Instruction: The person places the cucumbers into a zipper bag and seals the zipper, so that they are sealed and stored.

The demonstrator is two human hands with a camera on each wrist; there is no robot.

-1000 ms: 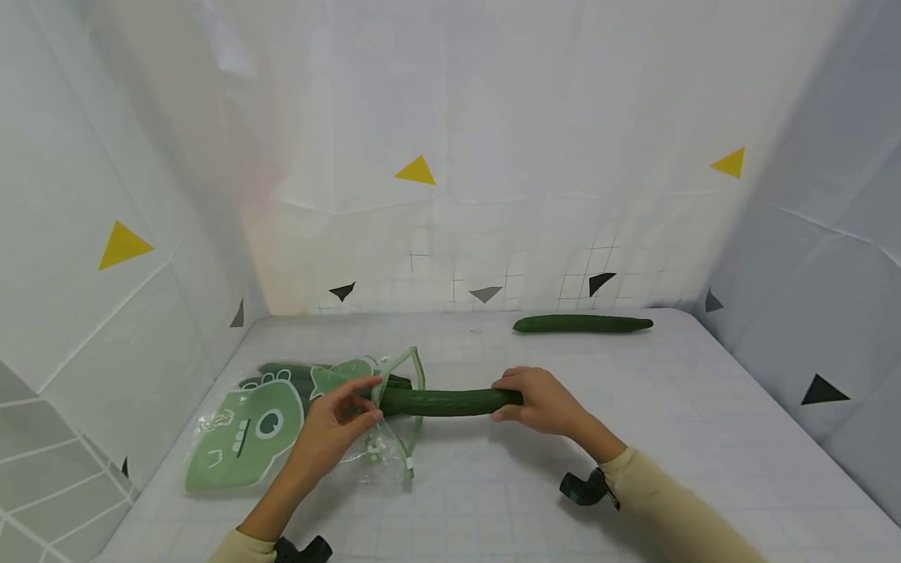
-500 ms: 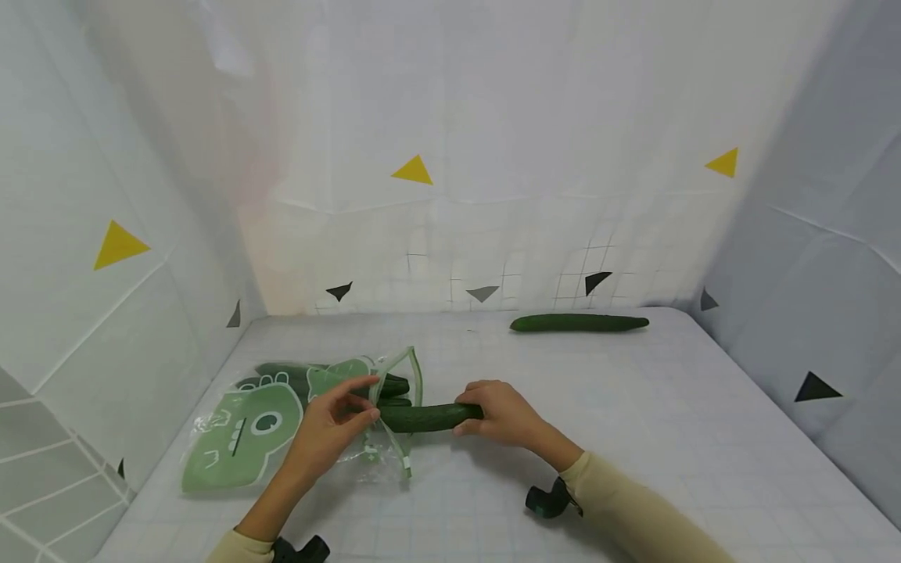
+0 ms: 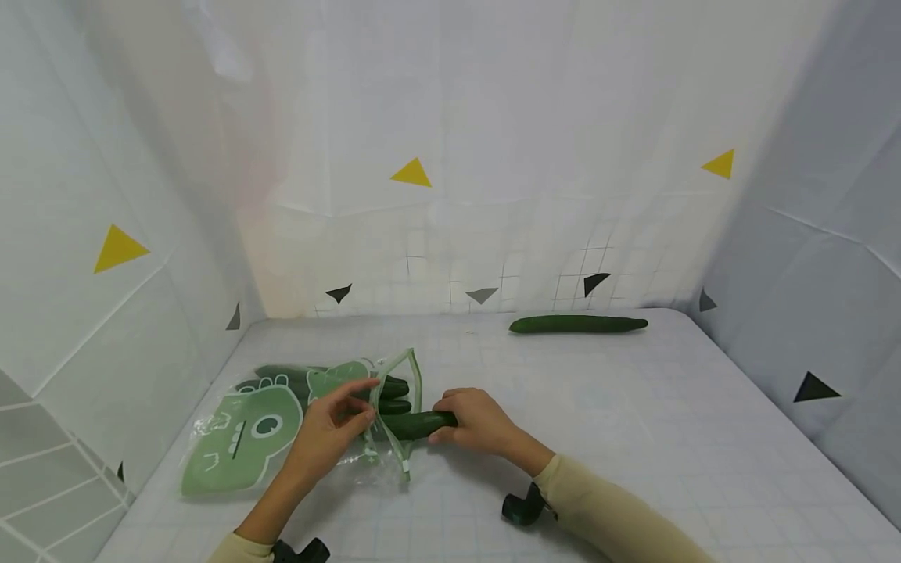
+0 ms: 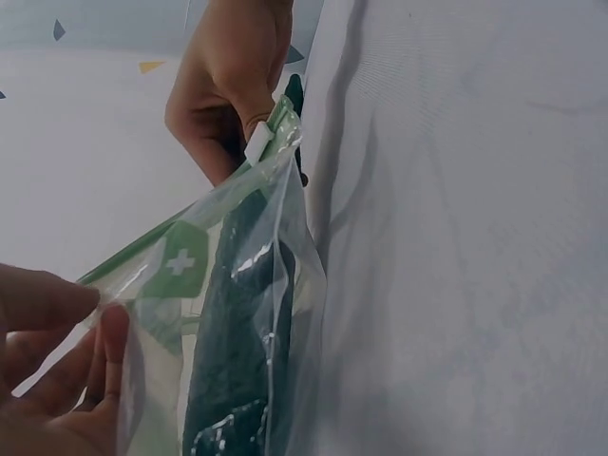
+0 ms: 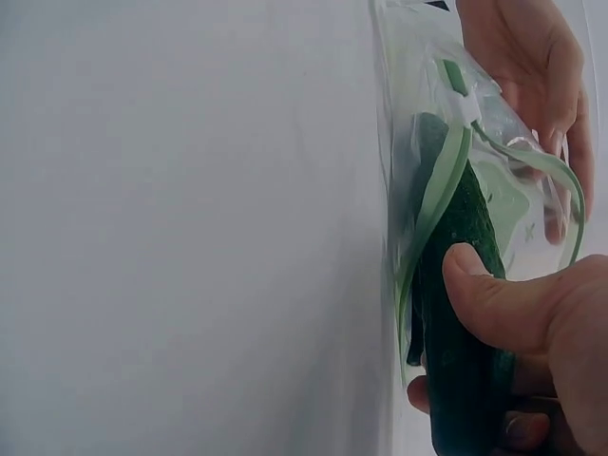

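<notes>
A clear zip bag (image 3: 232, 461) with a green cartoon print lies on the left of the table, its green-edged mouth facing right. My left hand (image 3: 325, 428) pinches the edge of that mouth between thumb and fingers. With my right hand (image 3: 479, 422) I grip the outer end of a cucumber (image 3: 415, 424), whose other end is inside the bag. In the right wrist view, my thumb lies along the cucumber (image 5: 463, 356) close to the opening. Other cucumbers (image 3: 396, 387) rest in the bag behind it, their ends showing at the mouth. A white slider (image 4: 258, 142) sits on the bag's zip.
Another cucumber (image 3: 577, 324) lies at the back right of the white table (image 3: 633, 422). White sheets with yellow, black and grey triangles form walls at the back and both sides. Each wrist wears a small black camera (image 3: 522, 507).
My right hand has moved left, sliding the cucumber deeper into the bag, so less of it shows outside. The left hand has kept its hold on the bag's mouth.
</notes>
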